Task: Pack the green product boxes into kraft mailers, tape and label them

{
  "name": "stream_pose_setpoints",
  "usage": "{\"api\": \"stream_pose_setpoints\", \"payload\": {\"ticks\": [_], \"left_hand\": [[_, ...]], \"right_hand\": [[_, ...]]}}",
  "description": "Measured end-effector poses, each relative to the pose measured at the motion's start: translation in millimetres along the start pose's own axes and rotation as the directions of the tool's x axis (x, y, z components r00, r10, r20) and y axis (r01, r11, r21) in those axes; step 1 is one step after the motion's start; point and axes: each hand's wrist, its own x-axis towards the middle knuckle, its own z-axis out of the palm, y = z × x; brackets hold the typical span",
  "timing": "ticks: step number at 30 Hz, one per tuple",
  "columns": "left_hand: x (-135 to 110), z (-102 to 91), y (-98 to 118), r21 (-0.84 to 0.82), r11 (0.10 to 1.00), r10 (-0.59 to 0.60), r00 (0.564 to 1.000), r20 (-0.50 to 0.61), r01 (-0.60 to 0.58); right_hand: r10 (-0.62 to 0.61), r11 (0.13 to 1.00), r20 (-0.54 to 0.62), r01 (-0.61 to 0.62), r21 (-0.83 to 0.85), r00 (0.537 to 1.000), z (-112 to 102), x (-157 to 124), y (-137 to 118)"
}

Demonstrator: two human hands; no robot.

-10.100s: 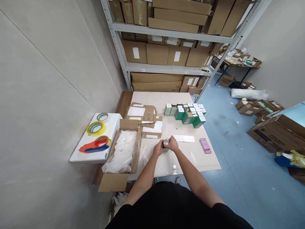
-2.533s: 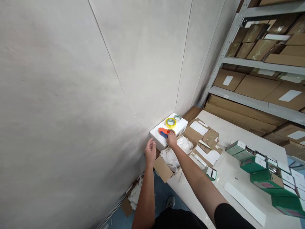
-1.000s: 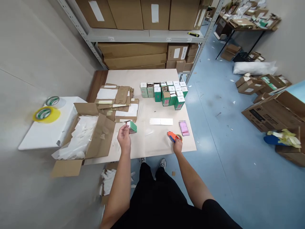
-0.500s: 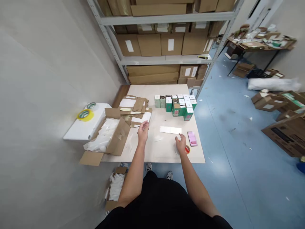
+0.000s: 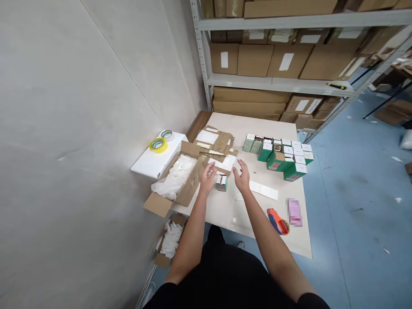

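My left hand (image 5: pixel 207 177) is raised over the table at the centre, fingers curved and apart, with nothing in it that I can see. Just right of its palm stands a small green-and-white box (image 5: pixel 222 185); whether the hand touches it I cannot tell. Facing it from the other side, my right hand (image 5: pixel 242 176) is open and empty. A long white strip (image 5: pixel 264 190) lies beyond the right wrist. Near my right forearm rests an orange and blue tape dispenser (image 5: pixel 277 222), with a pink pad-like item (image 5: pixel 294 212) beside it.
Several green-and-white boxes (image 5: pixel 295 172) stand grouped on the table's right half. Flattened cardboard (image 5: pixel 222 142) lies at the back left. An open carton (image 5: pixel 189 187) of white packing bags sits at the left edge, beside tape rolls (image 5: pixel 158 145). Shelving (image 5: pixel 244 80) rises behind.
The view has turned left. My right hand has moved from the tape dispenser towards my left hand. A small green-and-white box now stands between the hands.
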Motion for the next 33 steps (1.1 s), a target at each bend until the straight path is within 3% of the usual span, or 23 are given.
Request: {"api": "stream_pose_setpoints", "payload": {"ticks": [6,12,17,21,24,28,31,33], "left_hand": [[83.1,-45.9,-11.7,0.016,0.999,0.039,0.999,-0.019,-0.039],[190.3,-80.3,-24.4,0.099,0.994,0.049,0.998,-0.027,-0.046],[270.8,-89.8,-67.8,0.164,0.986,-0.04,0.999,-0.006,0.04],[313.3,-91.0,-114.3,0.192,0.971,-0.141,0.99,-0.024,0.143],[335.9,-93.3,-142.8,0.338,0.908,-0.238,0.969,-0.073,0.249],[364.3,-96.1,-166.4,0.55,0.767,-0.339,0.937,-0.089,0.33],[387.9,-97.0,-177.8,0.618,0.716,-0.352,0.932,-0.081,0.324],[402.8,-97.8,-184.8,0.618,0.702,-0.373,0.922,-0.104,0.354]], "right_hand": [[-0.053,0.999,0.072,0.054,-0.011,0.996,71.3,59.8,-7.1],[-0.069,0.992,0.123,0.081,-0.097,0.99,132.4,124.3,0.5],[-0.028,0.969,0.164,0.067,-0.237,0.986,170.8,171.9,34.6],[0.136,0.872,0.226,-0.008,-0.489,0.964,192.0,193.4,67.5],[0.335,0.725,0.29,-0.049,-0.687,0.897,206.9,202.3,86.7],[0.592,0.544,0.297,-0.099,-0.833,0.749,227.3,213.6,108.7],[0.699,0.446,0.291,-0.08,-0.892,0.653,240.1,220.3,125.8],[0.73,0.42,0.292,-0.069,-0.905,0.617,246.4,221.9,136.8]]}}
